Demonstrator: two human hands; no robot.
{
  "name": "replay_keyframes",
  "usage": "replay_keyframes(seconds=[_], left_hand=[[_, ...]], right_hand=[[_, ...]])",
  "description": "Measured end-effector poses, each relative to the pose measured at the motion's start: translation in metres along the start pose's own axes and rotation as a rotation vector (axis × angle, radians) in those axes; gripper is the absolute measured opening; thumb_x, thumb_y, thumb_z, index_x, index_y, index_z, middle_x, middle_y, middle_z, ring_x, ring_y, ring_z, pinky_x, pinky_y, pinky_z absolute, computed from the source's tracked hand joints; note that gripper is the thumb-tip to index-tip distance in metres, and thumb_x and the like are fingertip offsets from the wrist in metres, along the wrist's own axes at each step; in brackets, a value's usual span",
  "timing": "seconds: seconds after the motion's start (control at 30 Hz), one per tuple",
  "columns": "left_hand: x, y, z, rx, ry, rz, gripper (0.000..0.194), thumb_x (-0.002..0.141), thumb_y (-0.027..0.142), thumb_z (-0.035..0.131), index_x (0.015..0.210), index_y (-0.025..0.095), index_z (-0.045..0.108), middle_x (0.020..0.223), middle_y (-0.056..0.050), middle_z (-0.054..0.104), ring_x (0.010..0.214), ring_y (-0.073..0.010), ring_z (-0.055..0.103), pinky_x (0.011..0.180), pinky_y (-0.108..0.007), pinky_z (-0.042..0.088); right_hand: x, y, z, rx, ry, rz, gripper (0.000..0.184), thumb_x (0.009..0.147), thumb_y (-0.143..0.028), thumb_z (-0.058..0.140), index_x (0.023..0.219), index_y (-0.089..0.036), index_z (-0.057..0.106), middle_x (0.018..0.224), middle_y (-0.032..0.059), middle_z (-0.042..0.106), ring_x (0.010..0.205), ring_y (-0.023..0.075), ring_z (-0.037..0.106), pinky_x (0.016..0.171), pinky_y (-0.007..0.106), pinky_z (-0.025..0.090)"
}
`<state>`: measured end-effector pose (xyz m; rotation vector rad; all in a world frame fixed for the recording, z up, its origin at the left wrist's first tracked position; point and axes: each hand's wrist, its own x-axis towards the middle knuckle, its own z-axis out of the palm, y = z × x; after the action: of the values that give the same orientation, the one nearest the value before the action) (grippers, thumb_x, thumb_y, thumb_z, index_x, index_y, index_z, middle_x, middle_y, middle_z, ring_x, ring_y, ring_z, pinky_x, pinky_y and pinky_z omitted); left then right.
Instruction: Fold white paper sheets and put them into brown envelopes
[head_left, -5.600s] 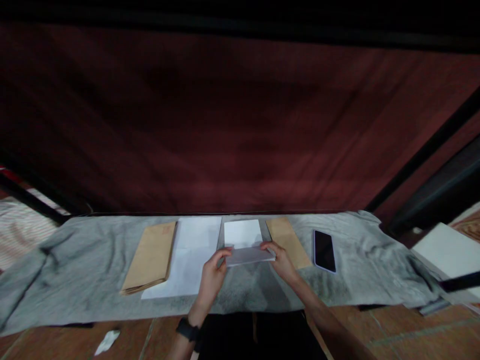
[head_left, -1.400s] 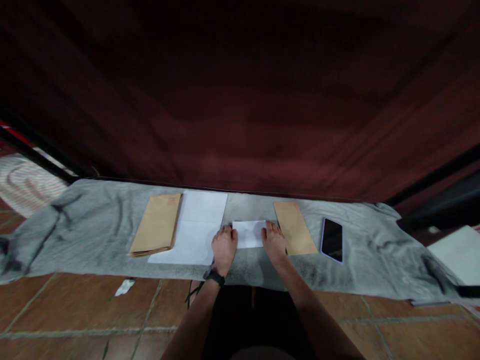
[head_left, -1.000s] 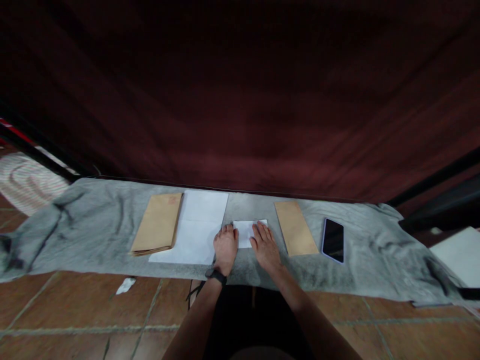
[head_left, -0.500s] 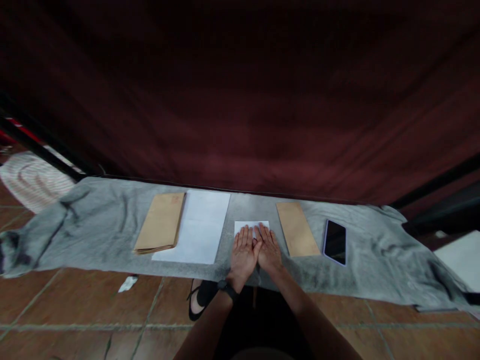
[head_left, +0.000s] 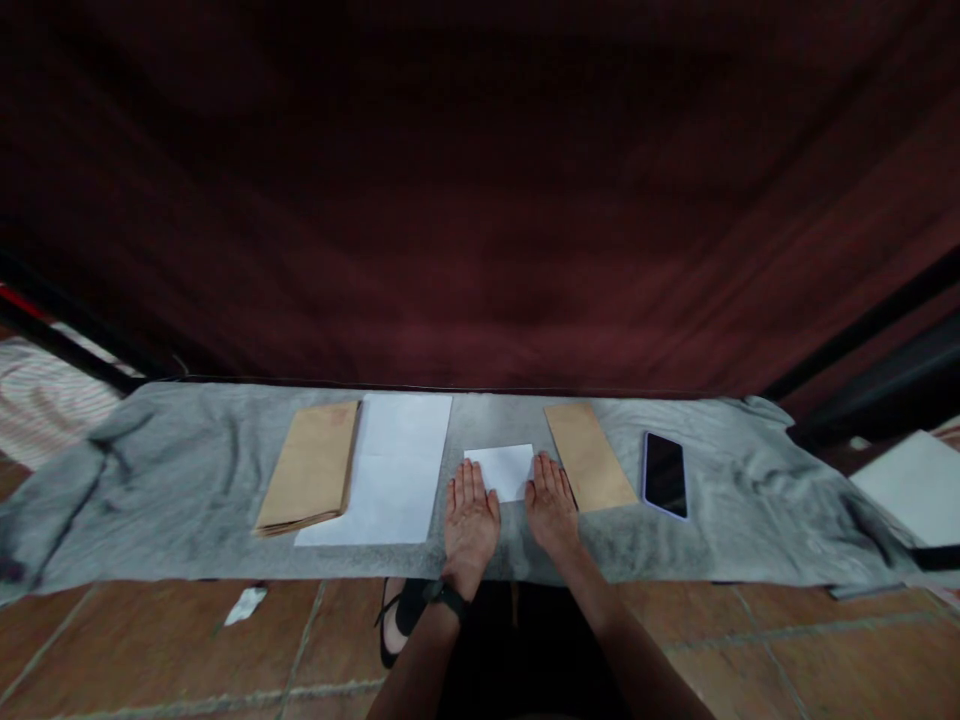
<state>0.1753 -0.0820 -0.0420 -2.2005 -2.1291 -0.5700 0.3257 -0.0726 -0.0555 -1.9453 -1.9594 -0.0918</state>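
White rectangular paper's on the wrinkled grey cloth, long axis 9-to-3, roughly 1 o'clock from the left hand, 10ish from the right hand. Both equally close, fingers straight, gripping nothing.

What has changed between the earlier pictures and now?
The small white paper, its near end lifted at first, now lies flat, folded smaller. The left hand and right hand have released their pinch; together on the paper just before, they have spread apart to its left and right ends. The brown stack, large white sheet, lone brown envelope and phone stay put.
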Motion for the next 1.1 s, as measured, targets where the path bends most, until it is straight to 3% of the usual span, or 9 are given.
replay_keyframes(seconds=[0.1, 0.23, 0.33, 0.5, 0.67, 0.83, 1.1], left_hand=[[0.001, -0.001, 0.0, 0.038, -0.018, 0.013, 0.062, 0.098, 0.026, 0.033, 0.154, 0.003, 0.029, 0.16, -0.02, 0.032, 0.151, -0.0282, 0.026, 0.123, -0.049, 0.025], [0.001, -0.005, 0.001, 0.106, -0.064, 0.05, 0.061, 0.094, 0.016, 0.031, 0.155, 0.01, 0.031, 0.16, -0.015, 0.035, 0.152, -0.0257, 0.023, 0.123, -0.048, 0.025], [0.001, -0.006, 0.0, 0.143, -0.092, 0.071, 0.06, 0.094, 0.013, 0.029, 0.153, 0.009, 0.035, 0.159, -0.015, 0.036, 0.151, -0.0263, 0.026, 0.123, -0.048, 0.025], [0.002, -0.002, -0.001, 0.118, -0.039, 0.042, 0.06, 0.098, 0.027, 0.031, 0.153, 0.002, 0.033, 0.158, -0.02, 0.035, 0.149, -0.0293, 0.03, 0.122, -0.049, 0.026], [0.0, -0.003, 0.0, 0.077, -0.018, 0.027, 0.06, 0.099, 0.028, 0.031, 0.153, 0.002, 0.032, 0.158, -0.021, 0.036, 0.149, -0.0284, 0.03, 0.121, -0.049, 0.029], [0.003, 0.001, -0.001, 0.06, -0.001, 0.015, 0.059, 0.098, 0.027, 0.032, 0.153, 0.006, 0.034, 0.157, -0.019, 0.038, 0.15, -0.0288, 0.028, 0.123, -0.053, 0.023], [0.027, 0.038, 0.007, -0.086, -0.161, 0.211, 0.057, 0.1, 0.029, 0.027, 0.154, 0.01, 0.033, 0.158, -0.016, 0.039, 0.152, -0.0249, 0.024, 0.122, -0.051, 0.025]], right_hand=[[0.005, -0.015, -0.003, 0.075, -0.026, -0.039, 0.054, 0.103, -0.026, 0.028, 0.153, -0.007, 0.036, 0.16, 0.0141, 0.034, 0.149, 0.0247, 0.03, 0.121, 0.044, 0.027], [0.016, -0.042, -0.004, 0.192, -0.137, -0.252, 0.05, 0.105, -0.032, 0.03, 0.151, -0.016, 0.043, 0.159, 0.0065, 0.038, 0.147, 0.0196, 0.033, 0.122, 0.04, 0.026], [0.02, -0.049, -0.002, 0.189, -0.173, -0.272, 0.048, 0.106, -0.032, 0.029, 0.147, -0.018, 0.048, 0.157, 0.0061, 0.042, 0.146, 0.0193, 0.036, 0.122, 0.041, 0.025], [0.021, -0.029, 0.002, 0.113, -0.115, -0.17, 0.05, 0.105, -0.031, 0.034, 0.151, -0.013, 0.041, 0.157, 0.01, 0.04, 0.146, 0.0213, 0.035, 0.121, 0.042, 0.026], [0.018, -0.006, 0.004, 0.065, -0.02, -0.109, 0.052, 0.104, -0.029, 0.035, 0.152, -0.01, 0.038, 0.154, 0.0144, 0.044, 0.145, 0.0243, 0.038, 0.119, 0.046, 0.03], [0.014, 0.001, 0.009, 0.039, 0.011, -0.117, 0.054, 0.103, -0.028, 0.034, 0.154, -0.01, 0.035, 0.154, 0.0158, 0.044, 0.145, 0.0261, 0.038, 0.119, 0.049, 0.029], [0.012, 0.004, 0.01, 0.023, -0.052, -0.116, 0.056, 0.1, -0.021, 0.03, 0.155, -0.012, 0.033, 0.158, 0.0123, 0.038, 0.147, 0.0237, 0.033, 0.121, 0.046, 0.024]])
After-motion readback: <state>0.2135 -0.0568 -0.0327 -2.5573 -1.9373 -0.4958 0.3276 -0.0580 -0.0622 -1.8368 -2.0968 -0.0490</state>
